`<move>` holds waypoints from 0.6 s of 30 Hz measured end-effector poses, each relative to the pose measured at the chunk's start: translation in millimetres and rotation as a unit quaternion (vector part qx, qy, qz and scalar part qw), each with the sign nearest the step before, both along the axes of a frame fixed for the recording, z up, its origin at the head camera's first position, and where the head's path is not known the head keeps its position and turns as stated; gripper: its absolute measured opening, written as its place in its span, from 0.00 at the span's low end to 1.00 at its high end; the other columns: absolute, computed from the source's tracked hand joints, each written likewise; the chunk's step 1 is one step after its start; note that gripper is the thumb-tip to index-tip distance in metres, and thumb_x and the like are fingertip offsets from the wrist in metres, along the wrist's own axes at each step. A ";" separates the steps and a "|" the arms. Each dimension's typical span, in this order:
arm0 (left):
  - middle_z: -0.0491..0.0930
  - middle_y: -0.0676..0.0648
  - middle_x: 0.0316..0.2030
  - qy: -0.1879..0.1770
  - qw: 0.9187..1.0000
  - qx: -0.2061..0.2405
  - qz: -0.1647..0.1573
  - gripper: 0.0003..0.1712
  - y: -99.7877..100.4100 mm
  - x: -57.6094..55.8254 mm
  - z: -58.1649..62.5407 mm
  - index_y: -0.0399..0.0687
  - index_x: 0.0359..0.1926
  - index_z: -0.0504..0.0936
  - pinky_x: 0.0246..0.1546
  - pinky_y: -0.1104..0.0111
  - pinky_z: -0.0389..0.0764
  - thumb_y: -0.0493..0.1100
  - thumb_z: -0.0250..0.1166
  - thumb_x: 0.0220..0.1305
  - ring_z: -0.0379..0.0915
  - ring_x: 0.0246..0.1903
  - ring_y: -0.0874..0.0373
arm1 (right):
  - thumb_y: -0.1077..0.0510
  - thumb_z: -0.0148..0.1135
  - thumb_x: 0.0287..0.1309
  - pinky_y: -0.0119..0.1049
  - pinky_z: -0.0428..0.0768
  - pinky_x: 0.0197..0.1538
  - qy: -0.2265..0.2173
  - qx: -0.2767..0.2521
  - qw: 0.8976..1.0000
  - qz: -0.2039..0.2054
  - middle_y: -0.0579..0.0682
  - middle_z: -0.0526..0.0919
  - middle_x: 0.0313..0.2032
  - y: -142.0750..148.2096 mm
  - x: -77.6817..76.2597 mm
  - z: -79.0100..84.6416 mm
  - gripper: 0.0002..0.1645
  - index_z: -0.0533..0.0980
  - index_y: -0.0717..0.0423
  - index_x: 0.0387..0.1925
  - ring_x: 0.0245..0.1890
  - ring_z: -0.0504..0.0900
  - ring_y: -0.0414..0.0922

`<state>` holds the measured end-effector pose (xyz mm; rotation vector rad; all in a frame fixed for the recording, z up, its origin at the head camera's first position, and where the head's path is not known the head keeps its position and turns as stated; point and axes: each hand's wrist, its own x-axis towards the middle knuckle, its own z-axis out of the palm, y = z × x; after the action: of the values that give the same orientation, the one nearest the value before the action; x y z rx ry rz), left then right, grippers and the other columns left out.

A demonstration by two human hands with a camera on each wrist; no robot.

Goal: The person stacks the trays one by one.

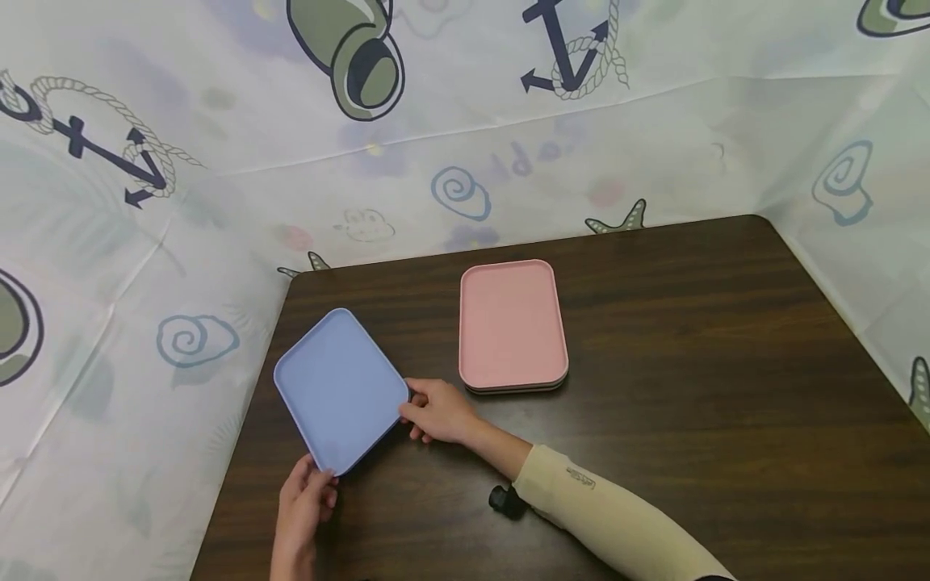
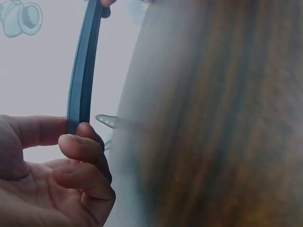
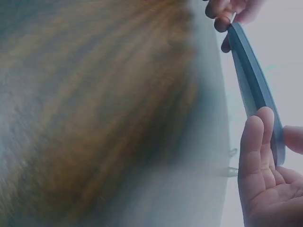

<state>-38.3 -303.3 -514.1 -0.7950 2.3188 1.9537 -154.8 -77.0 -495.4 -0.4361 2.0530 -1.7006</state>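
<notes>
Both hands hold a blue rectangular tray (image 1: 341,391) with rounded corners, turned at an angle over the left part of the table. My left hand (image 1: 301,500) pinches its near corner, thumb on top. At the right corner my right hand (image 1: 439,410) grips the rim between thumb and fingers. In the left wrist view the tray (image 2: 83,71) appears edge-on, with the left thumb and fingertips on either side. The right wrist view likewise shows the tray's edge (image 3: 258,80) between the right thumb and fingers, raised off the tabletop.
A stack of trays with a pink tray (image 1: 512,323) on top lies at the table's back middle, just beyond the right hand. The dark wooden table (image 1: 690,363) extends to the right. Printed cloth (image 1: 508,161) hangs behind and along the sides.
</notes>
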 end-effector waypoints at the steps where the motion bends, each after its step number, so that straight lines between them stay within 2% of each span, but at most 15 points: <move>1: 0.73 0.50 0.25 0.009 1.000 0.004 0.008 0.21 0.8 -0.1 1.2 0.33 0.62 0.64 0.16 0.72 0.61 0.31 0.51 0.70 0.65 0.17 0.62 | 0.61 0.61 0.62 0.42 0.81 0.23 0.005 0.002 1.000 0.000 0.57 0.86 0.31 1.6 0.0 2.7 0.33 0.66 0.63 0.68 0.18 0.83 0.44; 3: 0.73 0.51 0.24 0.025 0.999 0.008 0.022 0.20 2.2 -0.9 4.9 0.35 0.61 0.66 0.15 0.72 0.62 0.30 0.51 0.70 0.65 0.17 0.62 | 0.60 0.61 0.62 0.41 0.82 0.23 0.011 0.000 1.000 0.000 0.56 0.85 0.30 5.1 -0.2 8.2 0.32 0.67 0.63 0.67 0.18 0.82 0.44; 6: 0.72 0.53 0.22 0.041 0.999 0.011 0.026 0.20 4.2 -2.8 14.2 0.36 0.62 0.67 0.16 0.71 0.61 0.30 0.52 0.70 0.65 0.17 0.62 | 0.59 0.62 0.63 0.43 0.82 0.24 0.013 -0.013 1.000 -0.004 0.54 0.84 0.29 11.7 -0.5 15.7 0.31 0.69 0.63 0.66 0.18 0.82 0.44; 14: 0.72 0.53 0.24 0.094 0.995 0.016 -0.017 0.19 18.2 -11.6 38.1 0.35 0.62 0.68 0.17 0.72 0.62 0.31 0.52 0.71 0.65 0.19 0.62 | 0.59 0.61 0.66 0.38 0.81 0.23 0.027 -0.051 0.998 -0.021 0.57 0.84 0.27 34.9 -9.2 32.0 0.24 0.74 0.66 0.60 0.18 0.81 0.44; 18: 0.72 0.49 0.24 0.124 0.991 0.013 -0.045 0.19 27.9 -19.3 43.7 0.36 0.62 0.70 0.16 0.66 0.58 0.31 0.53 0.72 0.63 0.18 0.60 | 0.60 0.61 0.65 0.38 0.81 0.23 0.031 -0.057 0.997 -0.028 0.58 0.84 0.27 51.8 -15.0 38.5 0.22 0.76 0.67 0.57 0.18 0.80 0.43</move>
<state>-57.6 -275.4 -470.4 -0.4601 2.4022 2.1490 -169.8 -25.2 -456.9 -0.4771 2.0372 -1.8661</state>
